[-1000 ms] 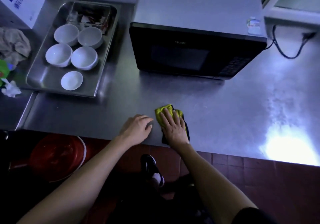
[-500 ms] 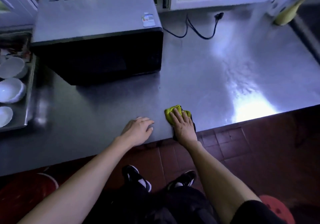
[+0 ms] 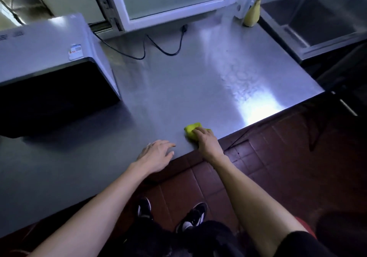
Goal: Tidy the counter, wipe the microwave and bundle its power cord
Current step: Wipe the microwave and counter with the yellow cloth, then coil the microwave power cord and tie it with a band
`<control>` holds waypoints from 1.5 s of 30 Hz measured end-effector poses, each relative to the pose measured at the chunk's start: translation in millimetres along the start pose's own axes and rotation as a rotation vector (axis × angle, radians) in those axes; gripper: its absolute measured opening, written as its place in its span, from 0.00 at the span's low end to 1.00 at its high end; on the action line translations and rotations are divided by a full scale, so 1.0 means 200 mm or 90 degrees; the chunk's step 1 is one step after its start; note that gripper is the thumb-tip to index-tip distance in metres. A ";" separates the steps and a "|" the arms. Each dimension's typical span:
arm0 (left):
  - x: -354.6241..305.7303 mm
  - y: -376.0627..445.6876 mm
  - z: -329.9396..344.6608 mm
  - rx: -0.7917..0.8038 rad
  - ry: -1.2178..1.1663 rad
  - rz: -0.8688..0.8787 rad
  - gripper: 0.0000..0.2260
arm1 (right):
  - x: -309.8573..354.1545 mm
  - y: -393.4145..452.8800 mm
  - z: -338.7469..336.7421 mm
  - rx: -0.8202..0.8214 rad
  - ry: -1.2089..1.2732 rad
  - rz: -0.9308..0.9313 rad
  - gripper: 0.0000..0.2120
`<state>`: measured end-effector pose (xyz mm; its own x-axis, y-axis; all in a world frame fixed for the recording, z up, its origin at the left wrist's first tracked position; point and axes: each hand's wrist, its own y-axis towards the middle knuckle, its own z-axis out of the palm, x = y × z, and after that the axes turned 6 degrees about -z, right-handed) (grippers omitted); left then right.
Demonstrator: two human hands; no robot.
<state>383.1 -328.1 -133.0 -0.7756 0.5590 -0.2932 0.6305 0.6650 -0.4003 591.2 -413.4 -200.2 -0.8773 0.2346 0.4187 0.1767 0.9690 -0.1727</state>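
Observation:
My right hand (image 3: 208, 142) presses a crumpled yellow-green cloth (image 3: 191, 129) onto the steel counter (image 3: 178, 90), close to its front edge. Just left of it, my left hand (image 3: 155, 154) rests flat on the counter with relaxed fingers and holds nothing. The microwave (image 3: 49, 72), silver on top with a dark door, stands at the left. Its black power cord (image 3: 158, 47) lies in loose curves on the counter behind it, with the plug (image 3: 184, 28) near the window frame.
A yellowish bottle (image 3: 252, 13) stands at the counter's back right corner. Beyond it to the right is a steel sink (image 3: 317, 26). The white window frame (image 3: 168, 18) runs along the back. Red floor tiles and my shoes show below the counter edge.
The view has swung right: the tray of bowls has left the frame and the sink has come in. My right hand has slid the cloth rightward along the front edge; my left hand followed.

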 end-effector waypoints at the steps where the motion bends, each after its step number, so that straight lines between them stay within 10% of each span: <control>1: -0.04 0.03 -0.01 -0.002 0.003 0.006 0.17 | -0.05 -0.01 -0.04 -0.011 0.002 0.005 0.22; 23: -0.59 1.06 -0.18 0.060 -0.066 0.100 0.18 | -0.95 0.43 -0.67 -0.108 -0.085 0.076 0.21; 45: -0.53 1.53 -0.48 -0.055 -0.103 -0.170 0.18 | -0.99 1.42 -0.86 0.109 -0.039 -0.106 0.22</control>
<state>662.0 -135.9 -141.0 -0.9042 0.2775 -0.3246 0.3987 0.8211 -0.4085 893.2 -170.7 -178.5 -0.9141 0.0625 0.4007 -0.0462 0.9656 -0.2560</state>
